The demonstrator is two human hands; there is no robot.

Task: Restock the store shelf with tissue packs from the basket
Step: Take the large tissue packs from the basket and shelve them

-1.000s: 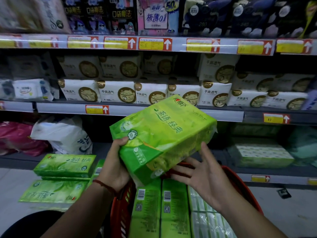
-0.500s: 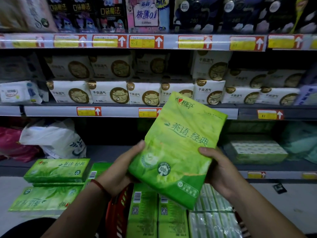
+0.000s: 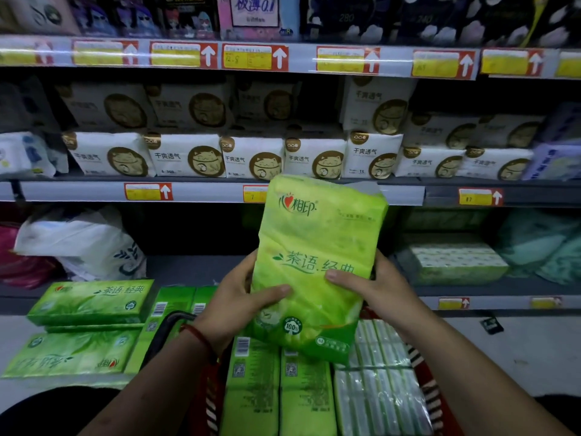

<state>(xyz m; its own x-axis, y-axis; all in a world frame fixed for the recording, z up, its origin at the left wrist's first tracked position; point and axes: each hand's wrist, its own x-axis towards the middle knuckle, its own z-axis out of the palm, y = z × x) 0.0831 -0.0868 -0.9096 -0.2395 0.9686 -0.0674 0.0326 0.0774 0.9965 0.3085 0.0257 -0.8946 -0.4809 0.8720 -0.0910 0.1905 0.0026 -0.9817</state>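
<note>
I hold a green tissue pack [image 3: 317,234] upright in front of me, printed face toward me, above the red basket [image 3: 424,372]. My left hand [image 3: 242,300] grips its lower left edge with the thumb across the front. My right hand [image 3: 374,287] grips the lower right edge the same way. More green packs [image 3: 276,391] and clear-wrapped packs [image 3: 377,394] stand in the basket below. The bottom shelf [image 3: 195,269] behind the pack has a dark open stretch.
Two green packs [image 3: 88,300] lie stacked on the floor at left, two more [image 3: 176,303] stand beside the basket. A white bag [image 3: 81,243] and pale green tissue packs [image 3: 452,262] sit on the bottom shelf. White cat-printed packs [image 3: 251,158] fill the shelf above.
The green pack has turned from lying tilted to standing upright. My right hand went from open beneath it to gripping its right edge. My view has moved closer to the shelf.
</note>
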